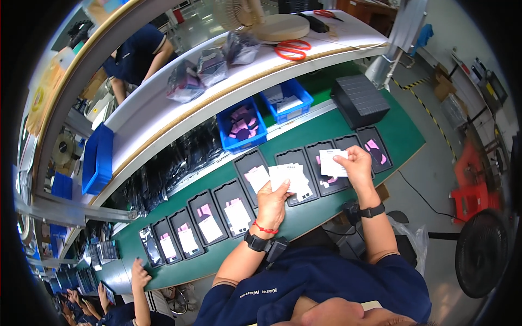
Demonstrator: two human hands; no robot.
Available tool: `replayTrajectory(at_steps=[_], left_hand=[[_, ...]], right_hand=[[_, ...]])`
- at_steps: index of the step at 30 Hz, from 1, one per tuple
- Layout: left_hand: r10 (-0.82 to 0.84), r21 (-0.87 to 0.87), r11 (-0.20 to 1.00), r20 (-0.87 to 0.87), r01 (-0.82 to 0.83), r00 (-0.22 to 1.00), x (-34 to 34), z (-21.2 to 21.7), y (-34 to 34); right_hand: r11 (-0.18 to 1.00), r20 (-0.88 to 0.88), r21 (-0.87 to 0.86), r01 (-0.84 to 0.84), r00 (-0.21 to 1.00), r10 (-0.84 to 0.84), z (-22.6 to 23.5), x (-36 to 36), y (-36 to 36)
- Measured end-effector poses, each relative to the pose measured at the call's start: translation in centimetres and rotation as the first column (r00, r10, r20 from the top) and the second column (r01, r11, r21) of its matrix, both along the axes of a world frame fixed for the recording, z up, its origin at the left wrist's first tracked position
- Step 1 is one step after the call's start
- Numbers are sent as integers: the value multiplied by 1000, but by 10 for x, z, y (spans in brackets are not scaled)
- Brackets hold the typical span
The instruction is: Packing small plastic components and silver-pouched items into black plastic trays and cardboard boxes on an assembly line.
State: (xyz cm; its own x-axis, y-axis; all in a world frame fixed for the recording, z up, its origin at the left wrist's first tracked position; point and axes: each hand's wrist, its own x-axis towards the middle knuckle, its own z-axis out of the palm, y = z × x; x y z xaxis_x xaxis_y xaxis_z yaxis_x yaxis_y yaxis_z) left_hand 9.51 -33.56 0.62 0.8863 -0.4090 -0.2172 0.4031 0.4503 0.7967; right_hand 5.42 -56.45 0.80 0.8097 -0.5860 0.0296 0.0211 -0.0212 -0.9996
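My left hand holds a small stack of white cards fanned above the green conveyor belt. My right hand pinches a single white card over one of the black trays. A row of black trays runs along the belt; several carry a white card and a pink piece, such as the tray left of my hands. The far right tray shows only pink pieces.
A stack of black trays stands at the belt's right end. Blue bins sit behind the belt under a white shelf with red scissors and bagged parts. Another person's hand reaches from lower left. A black fan stands on the floor at right.
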Motion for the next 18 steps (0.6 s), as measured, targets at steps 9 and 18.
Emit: replayTrajectory(at_steps=[9,18], left_hand=[[9,-7,1000,-55,-9,998,-2,4,-11],[31,67,997,-124,-22,992,-2,10,-45]], right_hand=[[404,-41,-894,193,863,-503,14,-5,-13],[561,-81,-824,78,964,-253,31,-12,0]])
